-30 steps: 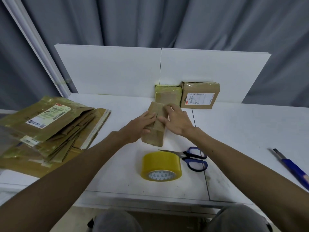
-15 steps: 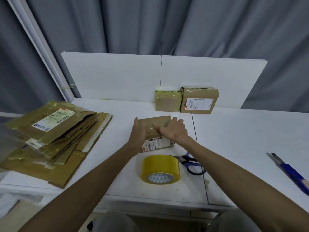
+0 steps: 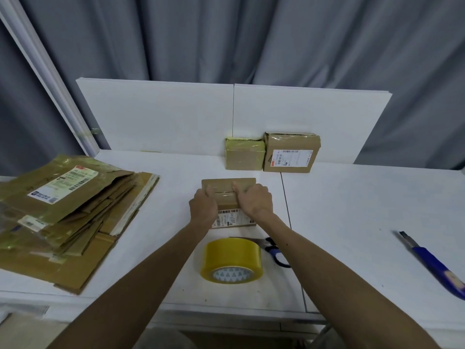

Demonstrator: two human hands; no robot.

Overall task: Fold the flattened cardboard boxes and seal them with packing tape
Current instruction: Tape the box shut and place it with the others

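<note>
So the person's got a small cardboard box (image 3: 227, 195) sitting mid-table, a bit back from the near edge, and both hands are clamped on it: the left hand (image 3: 203, 209) has its fingers curled round the left side, the right hand (image 3: 255, 201) is curled over the top toward the right. Right in front of the box, between the two forearms, sits a yellowish roll of packing tape (image 3: 231, 258) lying flat. A pair of blue-handled scissors (image 3: 276, 251) lies just beside it, half hidden by the roll and the right forearm. Off to the right, well apart, there's a blue utility knife (image 3: 432, 264) on the white table (image 3: 352, 210). On the left is a messy stack of flattened boxes (image 3: 75, 222), shiny with old tape. Two taped-up boxes stand against the white backboard (image 3: 163, 117): a smaller box (image 3: 244, 156) touching a bigger labelled box (image 3: 292, 152). Grey curtain (image 3: 226, 34) behind it all. Labels: the held box has a white shipping sticker with a barcode on its near face, the bigger back box has one with a red strip, and the top flat box has one too (all far too small to read).
</note>
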